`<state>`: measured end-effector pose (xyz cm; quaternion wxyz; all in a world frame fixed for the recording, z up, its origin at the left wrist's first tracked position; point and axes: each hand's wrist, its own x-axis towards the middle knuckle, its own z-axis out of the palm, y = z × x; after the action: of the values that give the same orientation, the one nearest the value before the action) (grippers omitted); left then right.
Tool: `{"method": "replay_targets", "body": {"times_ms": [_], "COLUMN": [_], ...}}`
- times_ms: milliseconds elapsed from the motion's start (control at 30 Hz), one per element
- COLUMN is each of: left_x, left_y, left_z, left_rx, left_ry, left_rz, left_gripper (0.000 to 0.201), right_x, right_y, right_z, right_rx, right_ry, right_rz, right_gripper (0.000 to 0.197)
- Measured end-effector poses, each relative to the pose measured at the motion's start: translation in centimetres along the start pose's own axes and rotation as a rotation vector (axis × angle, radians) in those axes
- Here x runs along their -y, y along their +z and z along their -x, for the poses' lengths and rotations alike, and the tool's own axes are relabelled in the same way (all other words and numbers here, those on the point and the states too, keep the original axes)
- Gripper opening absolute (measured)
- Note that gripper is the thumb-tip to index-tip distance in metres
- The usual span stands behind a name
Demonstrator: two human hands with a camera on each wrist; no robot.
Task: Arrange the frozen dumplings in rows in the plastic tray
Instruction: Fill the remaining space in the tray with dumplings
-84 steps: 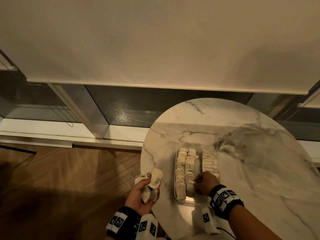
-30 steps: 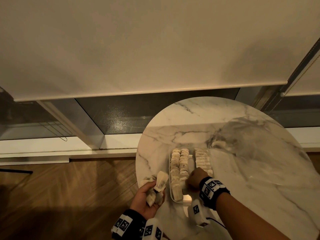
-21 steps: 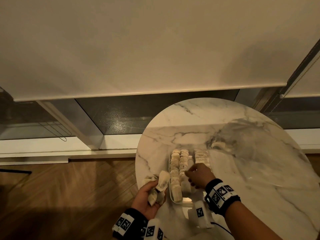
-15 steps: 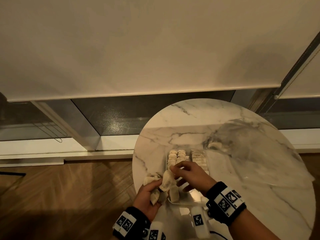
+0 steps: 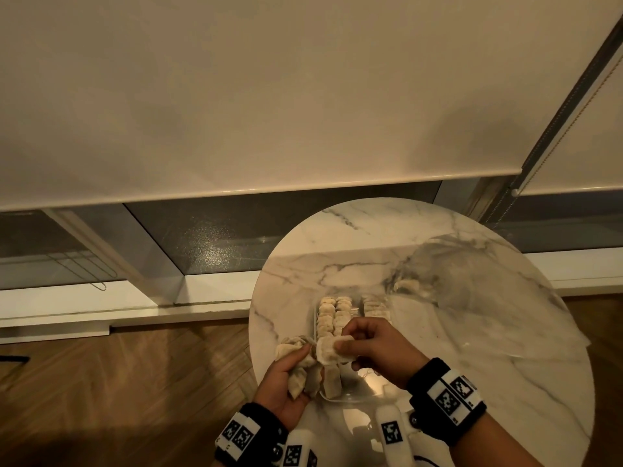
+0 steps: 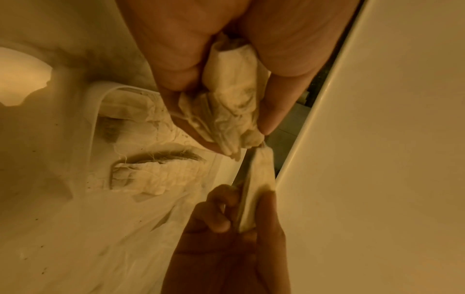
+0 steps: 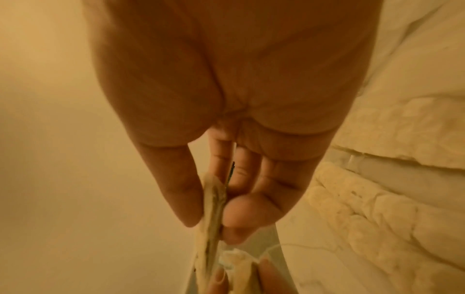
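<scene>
A clear plastic tray (image 5: 350,396) on the marble table holds rows of pale frozen dumplings (image 5: 333,315). My left hand (image 5: 290,372) hovers at the tray's left edge and grips a clump of dumplings (image 5: 296,379), the same clump (image 6: 231,103) filling the left wrist view. My right hand (image 5: 364,345) is over the tray's near part and pinches a single flat dumpling (image 5: 328,352) between thumb and fingers, right beside the left hand's clump. That dumpling shows edge-on in the right wrist view (image 7: 211,214) and in the left wrist view (image 6: 256,191).
The round marble table (image 5: 472,332) ends just left of my left hand, above a wooden floor (image 5: 118,382). A crumpled clear plastic bag (image 5: 472,291) with one loose dumpling (image 5: 406,284) lies at the right back. A window sill and blind stand behind.
My right hand left the tray's near rows, crossed to the left hand and took one dumpling from its clump. The left hand stayed beside the tray.
</scene>
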<state>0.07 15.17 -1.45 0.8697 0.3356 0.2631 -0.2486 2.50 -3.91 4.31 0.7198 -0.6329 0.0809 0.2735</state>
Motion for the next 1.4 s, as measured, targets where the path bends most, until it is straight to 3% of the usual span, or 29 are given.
{"method": "replay_targets", "body": {"times_ms": [100, 233, 400, 467, 567, 633, 700, 833, 933, 1067, 1133, 1233, 1400], "left_x": [-0.1, -0.4, -0.5, -0.5, -0.5, -0.5, -0.5, -0.5, -0.6, -0.5, -0.5, -0.7, -0.9], "left_y": [-0.3, -1.1, -1.0, -0.5, -0.1, 0.0, -0.2, -0.3, -0.7, -1.3, -1.4, -1.2, -1.6], "left_z": [-0.2, -0.7, -0.4, 0.0, 0.4, 0.6, 0.7, 1.1, 1.2, 1.2, 1.4, 1.9, 2.2], "left_rx": [-0.056, -0.129, -0.146, -0.154, -0.171, -0.169, -0.164, -0.166, -0.176, -0.211, -0.215, -0.215, -0.230], "left_ry": [-0.034, -0.047, -0.048, -0.065, -0.061, -0.066, -0.058, -0.069, -0.076, -0.055, -0.044, -0.056, -0.047], "left_rz": [0.028, -0.001, 0.068, 0.074, 0.068, 0.070, 0.083, 0.086, 0.079, 0.098, 0.116, 0.136, 0.149], "left_gripper": [0.021, 0.032, 0.019, 0.018, 0.017, 0.018, 0.014, 0.012, 0.015, 0.010, 0.006, 0.007, 0.009], "right_x": [0.1, 0.5, 1.3, 2.0, 2.1, 1.4, 0.3, -2.9, -5.9, -8.0, -8.6, -9.3, -9.8], "right_y": [-0.3, -0.9, -1.6, -1.6, -1.5, -1.8, -2.3, -3.3, -3.9, -4.0, -4.0, -4.3, -3.8], "right_z": [0.2, 0.6, 0.9, 1.0, 0.4, -0.3, -0.8, -1.5, -2.5, -3.1, -3.4, -4.3, -5.8], "right_rx": [0.003, 0.053, 0.154, 0.198, 0.101, -0.053, -0.182, -0.375, -0.332, -0.212, -0.139, -0.067, -0.032], "right_ry": [0.022, 0.010, -0.087, -0.091, -0.046, -0.036, -0.042, -0.020, 0.058, 0.141, 0.163, 0.233, 0.321], "right_rz": [-0.201, -0.544, -0.866, -0.881, -0.859, -0.761, -0.563, 0.074, 0.473, 0.753, 0.832, 0.919, 0.910], "right_gripper": [0.015, 0.029, 0.072, 0.067, 0.033, 0.017, 0.015, 0.018, 0.021, 0.026, 0.025, 0.007, 0.008]}}
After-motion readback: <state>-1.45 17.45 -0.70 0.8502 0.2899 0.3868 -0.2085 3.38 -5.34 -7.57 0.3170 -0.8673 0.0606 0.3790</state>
